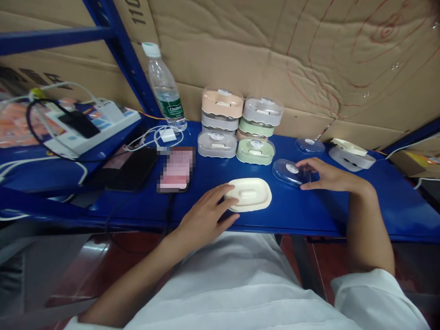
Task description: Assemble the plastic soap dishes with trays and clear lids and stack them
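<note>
A cream oval tray-like piece (263,195) with a raised middle lies on the blue table in front of me. At its left end is my left hand (208,213), fingers spread, with the fingertips over its rim and the thumb off its near edge. To the right, a clear oval plastic lid (283,172) with a round white sticker rests on the table. My right hand (321,176) has its fingers and thumb around the right end of this lid. Beyond it sits another clear lid (310,145) with a similar sticker.
Stacked oval boxes (222,144) in grey, green and peach, with clear lids, stand at the back. Farther right is a grey box (354,158) with a cream piece on top. A water bottle (168,91), phone (176,169), charger cables and power strip (80,137) occupy the left. Cardboard (240,50) walls the back.
</note>
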Demonstrator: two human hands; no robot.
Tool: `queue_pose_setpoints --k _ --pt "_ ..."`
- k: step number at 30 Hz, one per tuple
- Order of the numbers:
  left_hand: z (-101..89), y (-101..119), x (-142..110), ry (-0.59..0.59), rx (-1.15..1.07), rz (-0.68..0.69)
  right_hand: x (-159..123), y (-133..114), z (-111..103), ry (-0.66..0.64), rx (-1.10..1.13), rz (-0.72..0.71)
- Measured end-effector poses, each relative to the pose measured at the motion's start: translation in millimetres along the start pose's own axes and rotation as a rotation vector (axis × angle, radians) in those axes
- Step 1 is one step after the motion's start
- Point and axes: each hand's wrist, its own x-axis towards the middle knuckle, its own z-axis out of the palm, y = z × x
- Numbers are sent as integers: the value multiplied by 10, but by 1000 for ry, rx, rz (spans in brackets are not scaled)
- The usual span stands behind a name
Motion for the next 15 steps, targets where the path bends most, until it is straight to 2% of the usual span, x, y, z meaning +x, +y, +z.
queue_pose_setpoints --k 3,5,10,15 --pt "26 -9 -22 56 -54 -79 -60 -301 24 -162 149 -120" --pt "32 -13 -30 66 -92 -129 -56 -526 91 -220 230 -216" --pt "17 -13 -28 64 -111 -216 84 -965 480 -131 206 -491" --pt "33 -47 -35 45 -88 -182 187 -1068 790 -78 137 -573"
